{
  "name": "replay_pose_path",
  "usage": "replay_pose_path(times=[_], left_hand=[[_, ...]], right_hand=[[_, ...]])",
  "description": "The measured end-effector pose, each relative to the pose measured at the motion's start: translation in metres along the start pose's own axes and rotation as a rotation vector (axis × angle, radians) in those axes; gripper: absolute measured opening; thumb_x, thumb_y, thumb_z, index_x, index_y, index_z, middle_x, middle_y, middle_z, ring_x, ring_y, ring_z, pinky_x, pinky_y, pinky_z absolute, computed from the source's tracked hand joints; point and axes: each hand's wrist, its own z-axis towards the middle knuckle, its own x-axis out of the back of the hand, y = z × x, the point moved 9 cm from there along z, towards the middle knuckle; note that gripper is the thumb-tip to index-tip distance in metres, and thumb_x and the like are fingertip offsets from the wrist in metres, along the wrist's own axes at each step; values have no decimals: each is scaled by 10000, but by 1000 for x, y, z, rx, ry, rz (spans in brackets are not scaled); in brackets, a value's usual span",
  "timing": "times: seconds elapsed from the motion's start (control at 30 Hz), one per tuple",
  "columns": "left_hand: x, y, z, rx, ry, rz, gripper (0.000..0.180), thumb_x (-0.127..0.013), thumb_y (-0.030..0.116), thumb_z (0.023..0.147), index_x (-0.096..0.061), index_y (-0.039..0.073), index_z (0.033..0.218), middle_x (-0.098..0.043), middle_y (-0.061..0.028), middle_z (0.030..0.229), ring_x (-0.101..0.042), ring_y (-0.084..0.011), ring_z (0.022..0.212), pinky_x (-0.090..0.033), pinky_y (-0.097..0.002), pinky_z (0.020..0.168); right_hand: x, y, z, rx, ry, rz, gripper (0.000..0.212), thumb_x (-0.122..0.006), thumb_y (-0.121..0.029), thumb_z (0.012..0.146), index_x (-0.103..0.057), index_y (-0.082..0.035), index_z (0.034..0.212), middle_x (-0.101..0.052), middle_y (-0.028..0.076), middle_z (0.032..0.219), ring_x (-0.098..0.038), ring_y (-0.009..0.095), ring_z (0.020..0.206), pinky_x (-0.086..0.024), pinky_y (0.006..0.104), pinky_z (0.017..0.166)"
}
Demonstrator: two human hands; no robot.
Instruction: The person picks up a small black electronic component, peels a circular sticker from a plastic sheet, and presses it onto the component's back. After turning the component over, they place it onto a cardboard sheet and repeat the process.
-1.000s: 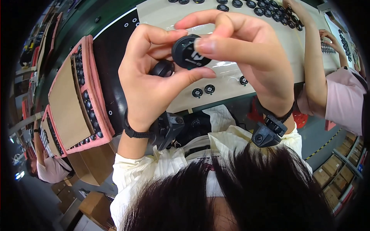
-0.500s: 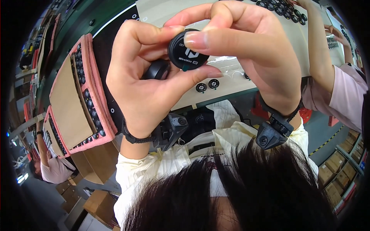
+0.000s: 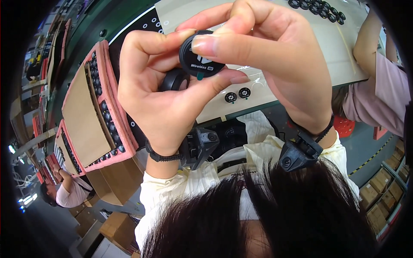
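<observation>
Between both hands is a round black disc (image 3: pixel 195 65) with white printing and a ridged edge; a small green tab (image 3: pixel 200 76) sticks out at its lower edge. My left hand (image 3: pixel 148 92) grips the disc's rim with fingers and thumb. A second round black piece (image 3: pixel 172 80) sits in that palm, partly hidden by the thumb. My right hand (image 3: pixel 279 53) pinches the disc from the other side, its thumb flat on the printed face and covering part of it. Below the hands, two round black stickers (image 3: pixel 231 97) with green tabs lie on clear film on the pale work surface.
At left, a pink foam tray (image 3: pixel 112 92) holds several black round parts under a cardboard sheet (image 3: pixel 84 118). More black rings (image 3: pixel 318 7) lie at the far right of the table (image 3: pixel 297 19). A co-worker's arm (image 3: pixel 365 45) is at right; another person (image 3: pixel 73 191) is at far left.
The disc has shifted slightly left in view, and my right thumb covers more of its printed mark. The co-worker's arm at right has drawn back from the black rings.
</observation>
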Motion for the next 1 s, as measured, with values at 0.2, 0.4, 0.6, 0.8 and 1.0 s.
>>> replay_pose_path(times=[0.2, 0.4, 0.6, 0.8, 1.0], left_hand=[[-1, -9, -5, 93, 42, -83, 497, -719, -100, 540, -421, -16, 928, -602, -154, 852, -599, -149, 691, -465, -210, 655], [2, -12, -5, 101, 64, -64, 488, -689, -122, 565, -418, -18, 957, -580, -163, 875, -591, -146, 718, -471, -218, 669], [12, -1, -14, -47, 110, 199, 390, -727, -33, 585, -486, -5, 890, -589, -120, 868, -598, -122, 703, -476, -212, 589], [13, 24, -34, -125, -142, 383, 324, -678, -34, 597, -561, 22, 894, -595, -112, 758, -567, -155, 529, -452, -233, 477], [162, -39, -15, 312, -173, 1010, 311, -626, 26, 681, -566, 50, 985, -586, -142, 677, -581, -248, 569, -477, -326, 539]], right_hand=[[0, -3, -2, 99, 91, -166, 227, -615, 14, 729, -498, 11, 923, -505, 159, 1027, -551, 207, 893, -444, 306, 809], [3, -5, -11, 180, 182, -341, 283, -611, 6, 723, -469, -4, 967, -470, 171, 1104, -537, 244, 955, -435, 334, 834], [-16, -12, -25, 275, 164, -489, 339, -607, -1, 718, -439, -19, 1011, -435, 182, 1181, -522, 280, 1018, -425, 362, 859], [-24, -22, -37, 512, 191, -688, 712, -655, 5, 663, -252, -50, 1248, -297, 186, 1304, -489, 313, 1063, -421, 391, 872], [25, -8, -41, 463, 289, -652, 797, -623, 1, 698, -150, -72, 1335, -217, 166, 1351, -395, 327, 1153, -387, 395, 903]])
